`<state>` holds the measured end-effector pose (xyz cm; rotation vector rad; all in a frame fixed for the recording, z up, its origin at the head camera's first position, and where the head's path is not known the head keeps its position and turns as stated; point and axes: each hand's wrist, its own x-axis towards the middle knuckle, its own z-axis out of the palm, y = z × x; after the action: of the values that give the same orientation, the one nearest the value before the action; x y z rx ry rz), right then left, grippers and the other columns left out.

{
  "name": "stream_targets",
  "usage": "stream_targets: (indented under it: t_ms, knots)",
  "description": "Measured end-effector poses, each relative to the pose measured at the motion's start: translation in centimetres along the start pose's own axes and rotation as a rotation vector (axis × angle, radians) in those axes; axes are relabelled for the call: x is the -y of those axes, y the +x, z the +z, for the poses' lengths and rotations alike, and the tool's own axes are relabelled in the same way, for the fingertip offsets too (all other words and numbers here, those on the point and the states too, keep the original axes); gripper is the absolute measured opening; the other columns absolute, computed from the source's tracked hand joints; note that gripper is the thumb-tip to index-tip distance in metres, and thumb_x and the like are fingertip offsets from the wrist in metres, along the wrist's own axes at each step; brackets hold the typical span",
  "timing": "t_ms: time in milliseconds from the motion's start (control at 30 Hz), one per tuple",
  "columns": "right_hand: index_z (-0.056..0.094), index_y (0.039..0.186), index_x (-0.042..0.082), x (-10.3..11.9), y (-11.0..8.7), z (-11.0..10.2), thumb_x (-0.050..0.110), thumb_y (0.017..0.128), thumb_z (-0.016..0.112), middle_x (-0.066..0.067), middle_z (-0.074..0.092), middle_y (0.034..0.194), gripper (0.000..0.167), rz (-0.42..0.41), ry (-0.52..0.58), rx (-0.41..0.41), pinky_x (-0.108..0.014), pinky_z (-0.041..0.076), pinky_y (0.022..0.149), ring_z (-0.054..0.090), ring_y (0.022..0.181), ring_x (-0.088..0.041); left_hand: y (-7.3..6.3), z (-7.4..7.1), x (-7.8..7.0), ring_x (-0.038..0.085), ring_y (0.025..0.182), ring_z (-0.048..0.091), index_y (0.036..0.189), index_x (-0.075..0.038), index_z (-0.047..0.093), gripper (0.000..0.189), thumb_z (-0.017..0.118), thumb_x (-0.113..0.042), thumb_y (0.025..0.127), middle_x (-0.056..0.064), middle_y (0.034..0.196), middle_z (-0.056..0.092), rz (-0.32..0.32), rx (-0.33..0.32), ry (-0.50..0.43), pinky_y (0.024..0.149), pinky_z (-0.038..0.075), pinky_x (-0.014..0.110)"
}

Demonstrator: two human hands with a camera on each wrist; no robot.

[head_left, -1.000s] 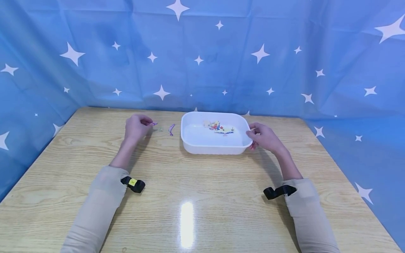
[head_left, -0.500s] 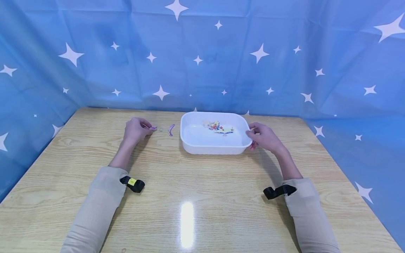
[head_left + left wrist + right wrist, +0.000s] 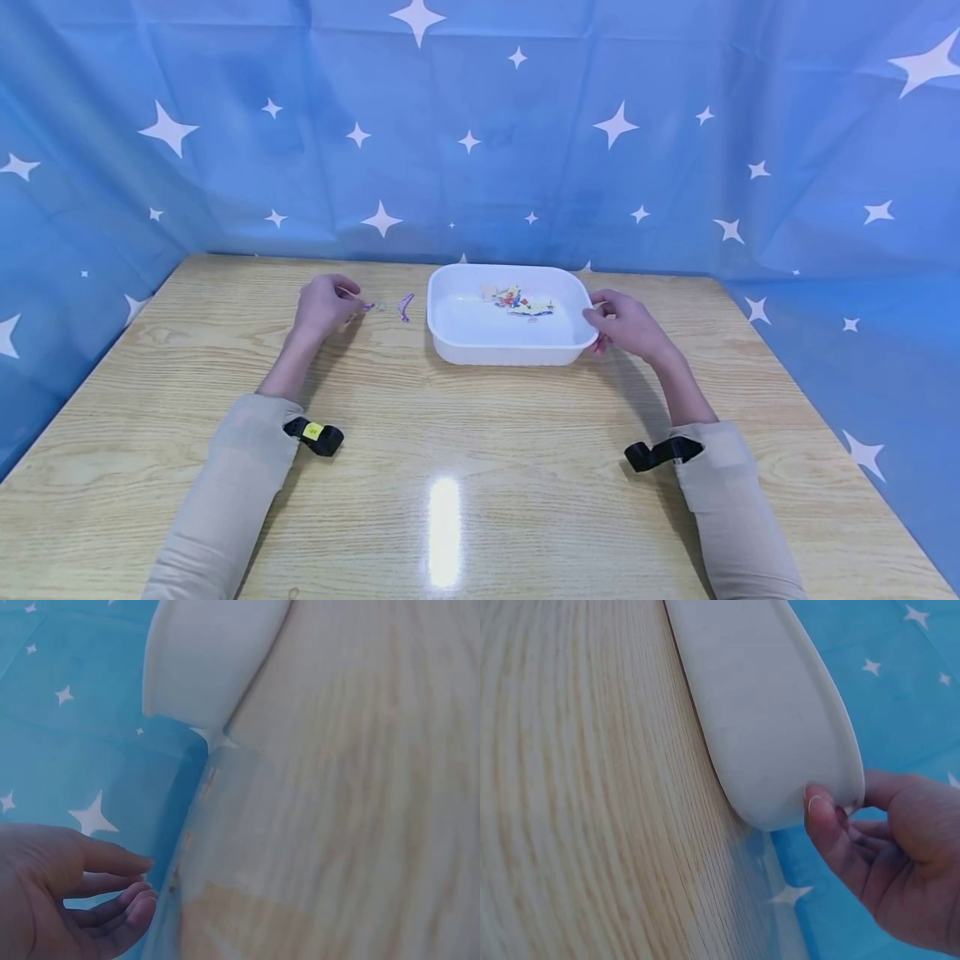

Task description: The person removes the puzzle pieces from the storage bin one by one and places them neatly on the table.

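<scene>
My left hand (image 3: 324,307) is low over the far left part of the table, its fingers loosely bent. A small purple piece (image 3: 368,307) lies right at its fingertips. Just right of that sit a small pale green piece (image 3: 381,306) and a curved purple strip (image 3: 406,307). In the left wrist view, a gap shows between the thumb and fingers of the left hand (image 3: 105,892), with nothing held. My right hand (image 3: 628,323) grips the right end of a white plastic tub (image 3: 495,356). In the right wrist view, its thumb and fingers pinch the rim of the tub (image 3: 780,712).
Inside the tub, several small colourful flat pieces (image 3: 510,297) and a dark-edged strip (image 3: 530,314) lie on the bottom. The wooden table (image 3: 480,433) ends at a blue curtain (image 3: 420,167) with white stars. A black wrist camera (image 3: 322,437) sits on the left sleeve.
My left hand lowered the purple piece to the table beside the pale green one, and its fingers came off it. The right hand and the tub stayed in place.
</scene>
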<state>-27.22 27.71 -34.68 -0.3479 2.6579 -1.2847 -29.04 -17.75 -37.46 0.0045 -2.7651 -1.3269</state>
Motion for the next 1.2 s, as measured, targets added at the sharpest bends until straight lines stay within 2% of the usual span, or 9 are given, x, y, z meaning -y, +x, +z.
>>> stream_targets:
  t_ms: [100, 367, 500, 633, 800, 967, 1100, 1200]
  knots:
    - [0.042, 0.141, -0.013, -1.7, 0.8, -0.1, 0.018, 0.106, 0.053, -0.032, 0.061, 0.098, 0.048, -0.005, 0.01, -0.005, -0.053, 0.059, 0.066, 0.068, 0.061, -0.026, -0.1, 0.1, -0.8, 0.024, 0.082, 0.062, 0.115, 0.009, 0.067, 0.027, 0.066, -0.006, 0.092, 0.022, 0.098, 0.067, 0.04, -0.024, -0.013, 0.073, 0.048, 0.032]
    - [0.04, 0.142, -0.013, -1.7, 0.9, -0.2, 0.018, 0.106, 0.053, -0.032, 0.061, 0.099, 0.05, -0.014, 0.018, 0.004, -0.052, 0.06, 0.066, 0.069, 0.061, -0.028, -0.3, 0.7, -3.0, 0.03, 0.093, 0.064, 0.116, 0.006, 0.068, 0.026, 0.066, -0.008, 0.094, 0.018, 0.098, 0.067, 0.113, -0.051, -0.094, 0.079, 0.05, 0.034]
    - [0.039, 0.143, -0.013, -1.7, 0.9, -0.1, 0.018, 0.106, 0.053, -0.032, 0.061, 0.1, 0.05, -0.013, 0.023, 0.009, -0.052, 0.06, 0.066, 0.069, 0.062, -0.027, -0.4, 1.1, -4.1, 0.029, 0.093, 0.065, 0.114, 0.004, 0.069, 0.024, 0.064, -0.008, 0.094, 0.017, 0.097, 0.068, 0.155, -0.053, -0.143, 0.08, 0.051, 0.033]
    - [0.04, 0.142, -0.014, -1.1, 0.7, -0.2, 0.014, 0.106, 0.052, -0.033, 0.06, 0.1, 0.048, 0.003, 0.021, 0.01, -0.054, 0.059, 0.068, 0.069, 0.061, -0.026, -0.5, 1.7, -5.3, 0.029, 0.092, 0.065, 0.112, 0.005, 0.069, 0.024, 0.064, -0.008, 0.093, 0.017, 0.096, 0.068, 0.186, -0.032, -0.182, 0.084, 0.052, 0.034]
    - [0.041, 0.138, -0.018, 1.0, -0.3, -0.1, 0.008, 0.105, 0.051, -0.037, 0.059, 0.098, 0.044, 0.008, 0.013, 0.015, -0.058, 0.058, 0.07, 0.069, 0.061, -0.03, -0.6, 2.8, -6.8, 0.029, 0.091, 0.066, 0.113, 0.005, 0.069, 0.025, 0.064, -0.007, 0.092, 0.016, 0.095, 0.067, 0.202, 0.011, -0.219, 0.085, 0.053, 0.036]
    - [0.039, 0.138, -0.021, 1.8, -0.9, 0.0, 0.009, 0.105, 0.05, -0.035, 0.059, 0.095, 0.045, -0.014, 0.012, 0.027, -0.051, 0.059, 0.066, 0.068, 0.061, -0.03, -0.6, 4.1, -7.8, 0.029, 0.092, 0.066, 0.114, 0.005, 0.068, 0.024, 0.064, -0.008, 0.094, 0.015, 0.097, 0.067, 0.225, 0.045, -0.227, 0.086, 0.054, 0.036]
    - [0.04, 0.139, -0.019, 1.4, -0.6, -0.1, 0.008, 0.105, 0.051, -0.037, 0.058, 0.098, 0.045, 0.004, 0.025, 0.022, -0.055, 0.059, 0.068, 0.069, 0.062, -0.031, -0.6, 5.1, -8.7, 0.029, 0.094, 0.064, 0.114, 0.004, 0.068, 0.024, 0.065, -0.009, 0.094, 0.016, 0.099, 0.067, 0.241, 0.071, -0.222, 0.087, 0.053, 0.036]
    - [0.041, 0.14, -0.016, -0.1, 0.2, -0.1, 0.011, 0.105, 0.051, -0.036, 0.059, 0.098, 0.045, 0.015, 0.022, 0.015, -0.057, 0.058, 0.069, 0.069, 0.063, -0.032, -0.6, 5.9, -9.3, 0.029, 0.094, 0.064, 0.114, 0.004, 0.068, 0.023, 0.066, -0.008, 0.094, 0.016, 0.1, 0.068, 0.25, 0.09, -0.226, 0.088, 0.053, 0.037]
